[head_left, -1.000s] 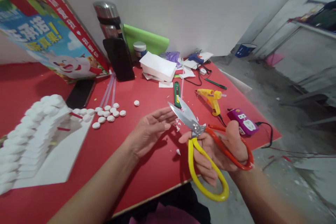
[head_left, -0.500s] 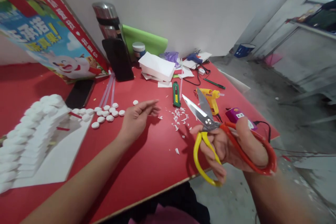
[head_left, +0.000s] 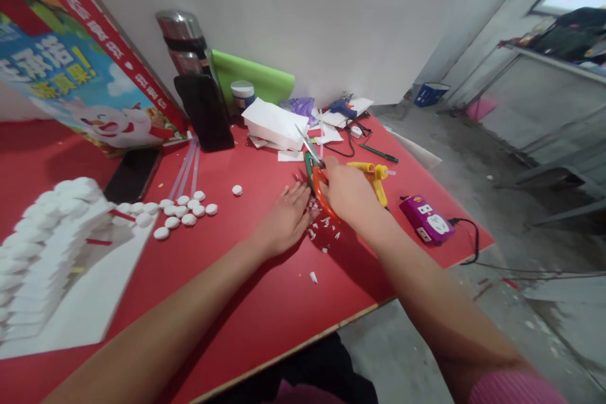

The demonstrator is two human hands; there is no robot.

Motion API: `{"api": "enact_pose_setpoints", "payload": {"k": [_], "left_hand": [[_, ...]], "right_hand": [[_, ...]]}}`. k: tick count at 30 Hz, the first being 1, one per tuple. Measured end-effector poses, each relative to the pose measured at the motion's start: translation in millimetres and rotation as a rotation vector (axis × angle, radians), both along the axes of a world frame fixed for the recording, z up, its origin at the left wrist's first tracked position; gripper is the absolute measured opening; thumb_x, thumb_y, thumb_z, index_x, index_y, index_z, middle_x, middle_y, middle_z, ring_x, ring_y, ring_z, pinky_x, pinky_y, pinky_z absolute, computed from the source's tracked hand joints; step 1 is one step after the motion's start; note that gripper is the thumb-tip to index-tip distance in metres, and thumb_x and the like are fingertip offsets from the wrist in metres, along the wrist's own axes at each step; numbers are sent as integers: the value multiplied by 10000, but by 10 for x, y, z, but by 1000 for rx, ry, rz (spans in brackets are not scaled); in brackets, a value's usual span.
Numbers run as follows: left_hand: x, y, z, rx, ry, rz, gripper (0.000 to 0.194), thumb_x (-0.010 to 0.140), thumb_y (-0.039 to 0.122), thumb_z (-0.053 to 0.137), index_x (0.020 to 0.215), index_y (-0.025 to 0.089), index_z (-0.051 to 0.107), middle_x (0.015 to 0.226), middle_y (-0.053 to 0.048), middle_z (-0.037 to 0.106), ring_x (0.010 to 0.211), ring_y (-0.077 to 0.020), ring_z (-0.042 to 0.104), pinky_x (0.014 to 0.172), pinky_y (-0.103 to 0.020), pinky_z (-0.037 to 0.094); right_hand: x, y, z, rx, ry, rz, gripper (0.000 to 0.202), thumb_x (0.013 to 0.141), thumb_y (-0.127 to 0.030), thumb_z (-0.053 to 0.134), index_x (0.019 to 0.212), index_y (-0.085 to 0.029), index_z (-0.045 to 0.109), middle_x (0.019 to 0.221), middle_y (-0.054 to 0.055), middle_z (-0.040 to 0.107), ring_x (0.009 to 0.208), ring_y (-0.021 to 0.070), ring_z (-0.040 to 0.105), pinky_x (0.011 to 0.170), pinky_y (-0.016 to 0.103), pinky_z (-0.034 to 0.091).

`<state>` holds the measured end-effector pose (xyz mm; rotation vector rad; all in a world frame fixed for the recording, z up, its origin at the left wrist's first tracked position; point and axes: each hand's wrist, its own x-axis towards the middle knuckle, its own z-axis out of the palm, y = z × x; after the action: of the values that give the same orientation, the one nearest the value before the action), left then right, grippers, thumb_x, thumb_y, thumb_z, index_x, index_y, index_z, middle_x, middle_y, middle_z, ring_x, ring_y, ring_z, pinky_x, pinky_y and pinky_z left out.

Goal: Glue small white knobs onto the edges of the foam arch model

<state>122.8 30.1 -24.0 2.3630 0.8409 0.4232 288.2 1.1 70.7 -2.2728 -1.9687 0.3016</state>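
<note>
Nearest, a small white wedge-shaped scrap (head_left: 313,277) lies on the smooth red tabletop (head_left: 265,322), short of both hands. The left hand (head_left: 286,218) is palm down with its fingers loosely spread and nothing visible in it. Thin white cut shavings (head_left: 326,223) lie just right of its fingertips. The right hand (head_left: 348,192) is curled around the orange-red handle of the metal scissors (head_left: 315,154), whose blades point away beyond it, over the green utility knife (head_left: 309,169).

The shavings suggest that some trimming is done; no uncut piece shows in either hand. Left of the left hand, round white discs (head_left: 189,219) lie loose, while the stepped white structure (head_left: 47,290) farther left already has similar discs along its side. I judge it partly built, the loose discs unattached.

Beyond the right hand sits the yellow glue gun (head_left: 379,186), apparently unused now; past both hands is the stacked white paper (head_left: 274,121).
</note>
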Motion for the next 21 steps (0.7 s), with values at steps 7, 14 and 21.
{"api": "enact_pose_setpoints", "payload": {"k": [7,14,21], "left_hand": [[-317,216,-52,62,0,133,649,1106,464,313,1612,87,465,1724,-206,412,1643,-313,324,1354,-532,220],[63,651,-97,91,123,-7,721,1114,491,246,1658,36,374,1757,-225,329,1673,-337,226,1358,-563,131],[179,545,-58,-1,-39,-353,552,1112,403,351,1566,163,553,1703,-153,460,1622,-280,376,1361,-533,174]], "right_hand": [[-84,468,-362,-13,-105,12,392,989,-291,637,1309,-71,591,1182,293,768,1134,400,756,908,428,560],[172,523,-320,-35,-12,11,398,982,-284,690,1326,-88,646,1290,242,762,1221,368,728,962,400,541],[320,591,-14,9,76,-48,413,930,-331,770,1266,-99,704,1165,187,795,1096,313,746,870,350,530]]}}
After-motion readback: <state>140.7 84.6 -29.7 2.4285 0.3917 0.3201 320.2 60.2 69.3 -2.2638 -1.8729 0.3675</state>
